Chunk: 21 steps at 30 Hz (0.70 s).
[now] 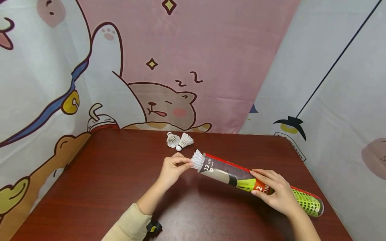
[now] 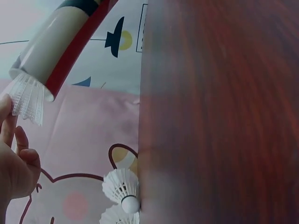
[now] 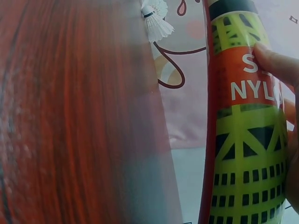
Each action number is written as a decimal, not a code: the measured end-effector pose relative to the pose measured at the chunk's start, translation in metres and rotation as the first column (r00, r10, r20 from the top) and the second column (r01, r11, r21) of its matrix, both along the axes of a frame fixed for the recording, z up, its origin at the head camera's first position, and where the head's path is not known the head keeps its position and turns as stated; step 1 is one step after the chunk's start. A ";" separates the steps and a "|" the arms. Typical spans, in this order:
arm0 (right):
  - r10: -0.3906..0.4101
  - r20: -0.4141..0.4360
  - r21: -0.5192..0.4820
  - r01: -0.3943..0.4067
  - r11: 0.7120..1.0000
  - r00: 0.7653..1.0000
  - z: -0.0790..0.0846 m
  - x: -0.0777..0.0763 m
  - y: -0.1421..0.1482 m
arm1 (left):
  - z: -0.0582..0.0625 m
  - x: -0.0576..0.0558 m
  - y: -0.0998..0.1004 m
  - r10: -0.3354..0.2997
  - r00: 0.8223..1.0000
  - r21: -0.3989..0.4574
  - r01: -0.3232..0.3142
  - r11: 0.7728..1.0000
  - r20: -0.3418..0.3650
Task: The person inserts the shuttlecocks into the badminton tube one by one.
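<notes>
My right hand point(image 1: 275, 190) grips a long shuttlecock tube point(image 1: 223, 170) around its middle and holds it tilted above the table. The tube is grey, red and yellow-green, with its open end toward the left. A white shuttlecock point(image 1: 197, 159) sticks partly out of that end, skirt outward; its cork is hidden inside. With thumb and fingers, my left hand point(image 1: 172, 170) pinches the skirt's edge. In the left wrist view the same skirt point(image 2: 29, 99) shows at the tube's mouth.
Two white shuttlecocks, one on its side point(image 1: 185, 140) and one beside it point(image 1: 173, 140), lie near the back edge of the brown table point(image 1: 120, 187). A small black object point(image 1: 154, 228) is by the left sleeve. Printed cloth point(image 1: 229, 67) hangs behind the table.
</notes>
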State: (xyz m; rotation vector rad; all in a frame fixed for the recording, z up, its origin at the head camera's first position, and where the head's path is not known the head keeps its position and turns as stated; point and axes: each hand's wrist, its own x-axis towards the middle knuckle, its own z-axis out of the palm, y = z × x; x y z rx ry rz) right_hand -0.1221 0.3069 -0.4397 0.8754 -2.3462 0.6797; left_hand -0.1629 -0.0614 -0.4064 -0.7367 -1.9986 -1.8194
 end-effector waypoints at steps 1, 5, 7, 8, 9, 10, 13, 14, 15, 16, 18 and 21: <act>0.002 0.000 0.000 -0.002 1.000 1.000 0.000 0.000 0.000 | 0.000 0.000 0.002 -0.010 1.000 -0.003 0.010 1.000 0.001; 0.008 0.012 0.005 -0.008 1.000 1.000 -0.001 0.002 -0.002 | -0.002 0.001 0.007 -0.057 0.998 -0.029 0.057 0.998 0.002; 0.009 0.019 0.013 -0.010 1.000 1.000 -0.001 0.002 -0.003 | -0.003 0.002 0.010 -0.087 0.996 -0.040 0.088 0.995 0.022; 0.008 0.019 0.017 -0.008 1.000 1.000 -0.001 0.002 -0.003 | -0.004 0.002 0.011 -0.102 0.994 -0.043 0.103 0.994 0.032; 0.008 0.019 0.019 -0.008 1.000 1.000 -0.002 0.003 -0.003 | -0.004 0.002 0.012 -0.115 0.992 -0.044 0.117 0.992 0.045; 0.009 0.017 0.019 -0.010 1.000 1.000 -0.002 0.003 -0.004 | -0.005 0.001 0.012 -0.127 0.990 -0.042 0.130 0.991 0.059; 0.012 0.003 0.018 -0.012 1.000 1.000 -0.002 0.003 -0.004 | -0.005 0.000 0.014 -0.148 0.984 -0.042 0.153 0.987 0.094; 0.012 -0.001 0.016 -0.012 1.000 1.000 -0.002 0.003 -0.004 | -0.005 0.000 0.015 -0.153 0.983 -0.046 0.158 0.986 0.103; 0.013 -0.002 0.014 -0.013 1.000 1.000 -0.002 0.003 -0.004 | -0.005 -0.001 0.015 -0.157 0.981 -0.051 0.164 0.985 0.112; 0.013 -0.003 0.015 -0.013 1.000 1.000 -0.002 0.003 -0.004 | -0.005 -0.001 0.016 -0.162 0.980 -0.058 0.169 0.984 0.116; 0.011 0.002 0.019 -0.011 1.000 1.000 -0.002 0.003 -0.005 | -0.004 -0.002 0.016 -0.174 0.977 -0.071 0.184 0.980 0.123; 0.008 0.014 0.031 -0.008 0.999 1.000 -0.002 0.003 -0.007 | -0.005 -0.003 0.018 -0.200 0.972 -0.076 0.210 0.975 0.123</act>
